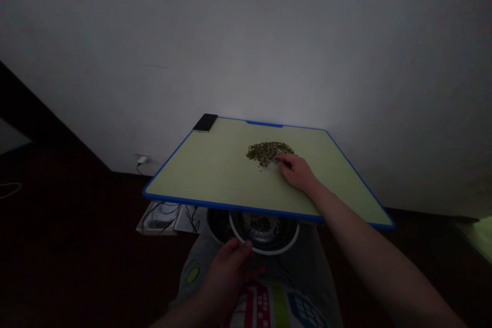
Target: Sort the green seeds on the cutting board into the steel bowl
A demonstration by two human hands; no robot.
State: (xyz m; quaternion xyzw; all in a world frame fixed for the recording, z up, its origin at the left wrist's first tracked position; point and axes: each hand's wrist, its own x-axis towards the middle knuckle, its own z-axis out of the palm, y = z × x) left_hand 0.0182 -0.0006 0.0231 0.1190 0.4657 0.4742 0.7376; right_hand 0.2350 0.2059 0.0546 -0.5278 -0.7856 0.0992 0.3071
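Note:
A loose pile of small brown-green grains (267, 151), perhaps seeds or beans, lies spread on a pale yellow table top (215, 169) with a blue edge. My right hand (295, 170) is at the pile's near right side, its fingers pinched together at the grains. What they hold is too small and dark to make out. Below the table's front edge, a round metal bowl (277, 253) rests over my lap, with some dark grains and pale bits inside. My left hand (230, 269) grips the bowl's near left rim between thumb and fingers.
A second dark bowl (213, 226) sits partly behind the first. On the table's far left corner lies a black tablet or phone (205, 122). Under the table are a white box (156, 230) and several cables. A white plug (142, 160) is at the wall behind.

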